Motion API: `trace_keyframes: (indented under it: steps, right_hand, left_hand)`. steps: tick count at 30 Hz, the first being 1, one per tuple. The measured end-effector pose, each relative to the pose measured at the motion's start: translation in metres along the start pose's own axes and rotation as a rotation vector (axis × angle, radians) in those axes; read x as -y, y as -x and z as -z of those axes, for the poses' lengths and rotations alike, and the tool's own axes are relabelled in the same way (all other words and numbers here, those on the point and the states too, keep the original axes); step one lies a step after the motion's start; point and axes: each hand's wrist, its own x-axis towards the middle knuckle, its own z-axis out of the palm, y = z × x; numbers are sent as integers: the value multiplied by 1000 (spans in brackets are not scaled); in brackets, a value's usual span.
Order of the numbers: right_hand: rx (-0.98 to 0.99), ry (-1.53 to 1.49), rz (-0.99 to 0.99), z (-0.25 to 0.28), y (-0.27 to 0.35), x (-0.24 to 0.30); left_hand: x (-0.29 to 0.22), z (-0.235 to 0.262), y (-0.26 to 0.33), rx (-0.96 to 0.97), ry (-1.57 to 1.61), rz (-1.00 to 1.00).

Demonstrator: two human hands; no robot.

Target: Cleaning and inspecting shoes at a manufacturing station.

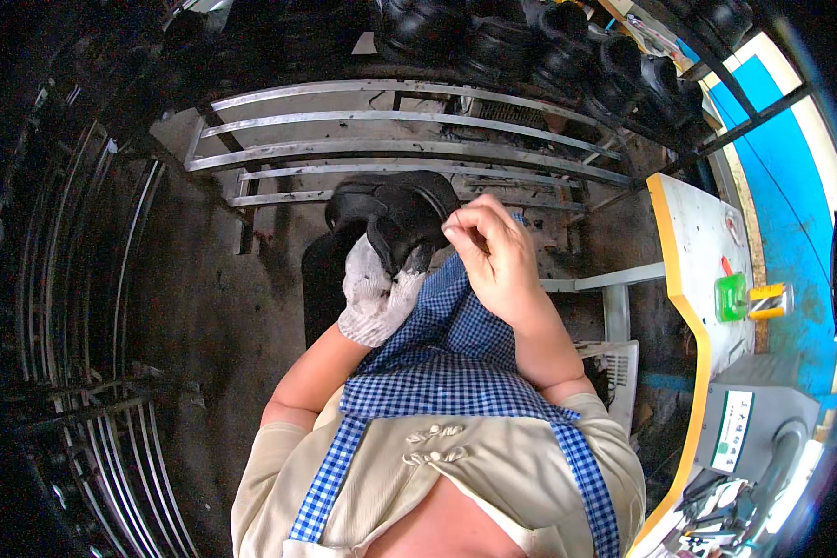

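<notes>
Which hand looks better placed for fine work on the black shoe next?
Probably the right hand: it is bare, with fingers bent right beside the shoe. The gloved left hand is taken up holding the shoe.

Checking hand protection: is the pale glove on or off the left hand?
On: the glove covers the left hand, leaving the forearm bare.

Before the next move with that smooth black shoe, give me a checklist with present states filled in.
1. Smooth black shoe held by left hand: ok.
2. Left hand covered by grey-white knitted glove: ok.
3. Right hand gloved: not ok, bare.
4. Right fingertips touching the shoe: cannot tell.
5. Something thin pinched in them: cannot tell.
6. Green plastic container clear of both hands: ok.
</notes>
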Motion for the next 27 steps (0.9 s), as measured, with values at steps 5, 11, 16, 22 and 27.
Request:
trace_keyframes:
  steps: [5, 11, 16, 22, 27]
  right_hand:
    - [426, -150, -109, -33, 54, -31]
    - [141, -588, -449, -11, 35, -46]
    - [273, -829, -635, 7, 30, -54]
    - [202, -1124, -551, -8, 46, -60]
    - [129, -1104, -688, -16, 44, -48]
  left_hand:
    - [4, 5, -8, -476, 607, 172]
    - [10, 15, -7, -317, 463, 194]
    - [-3, 15, -1, 83, 329, 48]
    - [11, -3, 7, 314, -38, -109]
    - [2, 23, 4, 480, -120, -268]
